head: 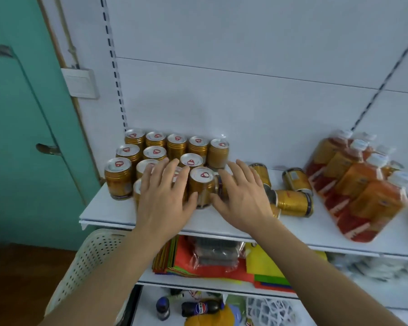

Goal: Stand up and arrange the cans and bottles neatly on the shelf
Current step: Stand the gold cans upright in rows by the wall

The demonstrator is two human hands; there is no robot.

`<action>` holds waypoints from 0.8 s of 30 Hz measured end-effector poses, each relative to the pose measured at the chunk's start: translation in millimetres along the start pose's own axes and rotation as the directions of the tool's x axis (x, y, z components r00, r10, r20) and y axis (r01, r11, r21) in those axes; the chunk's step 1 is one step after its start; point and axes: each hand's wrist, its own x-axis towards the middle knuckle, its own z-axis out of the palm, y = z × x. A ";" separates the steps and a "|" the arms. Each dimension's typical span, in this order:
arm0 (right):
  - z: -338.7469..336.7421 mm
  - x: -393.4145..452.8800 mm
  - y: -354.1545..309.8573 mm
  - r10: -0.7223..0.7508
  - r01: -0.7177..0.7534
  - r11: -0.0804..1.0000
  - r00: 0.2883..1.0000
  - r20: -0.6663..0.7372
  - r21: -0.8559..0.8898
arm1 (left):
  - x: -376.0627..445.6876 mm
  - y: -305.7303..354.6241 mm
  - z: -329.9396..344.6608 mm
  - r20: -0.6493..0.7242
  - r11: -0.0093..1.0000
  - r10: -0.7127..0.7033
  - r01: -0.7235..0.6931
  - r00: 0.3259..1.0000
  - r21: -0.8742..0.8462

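Several gold cans (177,143) stand upright in rows at the left of the white shelf (222,225). One upright can (201,187) stands at the front between my two hands. My left hand (165,196) lies with straight fingers over the front cans, its thumb by that can. My right hand (239,196) is spread flat just right of it, thumb near the can. Behind my right hand a few gold cans lie on their sides (292,203), and one (296,178) stands tilted. Orange bottles with white caps (356,182) lean in a cluster at the right.
A lower shelf holds coloured folded sheets (174,262) and a plastic-wrapped pack (216,252). Below lie a dark soda bottle (201,308) and a small dark jar (163,308). A perforated cream basket (92,257) stands at the left beside a teal door (21,137).
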 end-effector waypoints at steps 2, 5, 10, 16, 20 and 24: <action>-7.1 -14.7 12.1 0.023 -0.023 1.000 0.999 -0.026 -0.008 | 4.9 22.5 3.6 0.008 0.998 0.044 -0.044 0.999 -0.034; -21.2 -42.0 38.1 0.053 -0.056 0.998 0.996 -0.079 -0.038 | 10.8 60.6 7.5 0.011 0.990 0.117 -0.115 0.993 -0.084; -48.5 -84.5 85.9 0.076 -0.088 0.992 0.989 -0.126 -0.093 | 20.9 126.5 10.5 -0.011 0.970 0.203 -0.203 0.979 -0.131; -88.9 -150.3 154.5 0.084 -0.105 0.991 0.973 -0.213 -0.088 | 24.3 228.5 6.8 -0.062 0.949 0.262 -0.268 0.963 -0.165; -112.4 -202.7 212.5 0.099 -0.126 0.988 0.963 -0.250 -0.094 | 19.7 304.4 5.4 -0.093 0.935 0.269 -0.283 0.959 -0.214; -130.5 -249.8 271.5 0.216 -0.246 0.958 0.956 -0.197 -0.144 | 16.1 375.8 9.1 -0.101 0.897 0.338 -0.353 0.936 -0.267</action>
